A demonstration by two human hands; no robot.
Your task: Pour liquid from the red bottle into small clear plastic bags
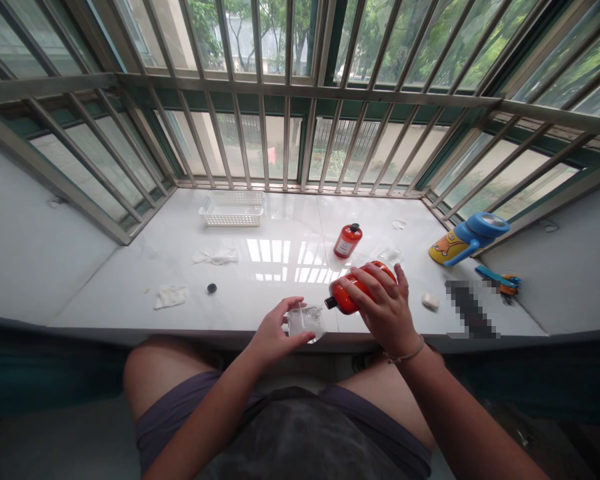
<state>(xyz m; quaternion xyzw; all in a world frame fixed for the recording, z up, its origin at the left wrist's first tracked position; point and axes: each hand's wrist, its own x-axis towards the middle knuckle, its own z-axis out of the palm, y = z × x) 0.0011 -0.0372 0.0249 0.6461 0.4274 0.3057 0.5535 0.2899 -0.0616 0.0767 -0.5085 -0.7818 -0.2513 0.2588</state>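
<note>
Red bottle [349, 299] on my feed: right hand [387, 307] holds it tipped, I guess so its mouth [330, 303] faces the clear container [305, 324] left hand [271, 338] grips near the ledge's [130, 293] front edge.

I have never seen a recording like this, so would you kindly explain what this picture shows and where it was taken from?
There is no machine here, just a person's two bare hands, seen from a camera worn on the head, looking forward and down. The left hand holds a small clear container. The right hand holds a red bottle, tilted with its black neck toward that container. On the white counter are a second red bottle, a white basket and a blue-and-yellow flask; toward the left lie a small black cap and a crumpled white piece.
</note>
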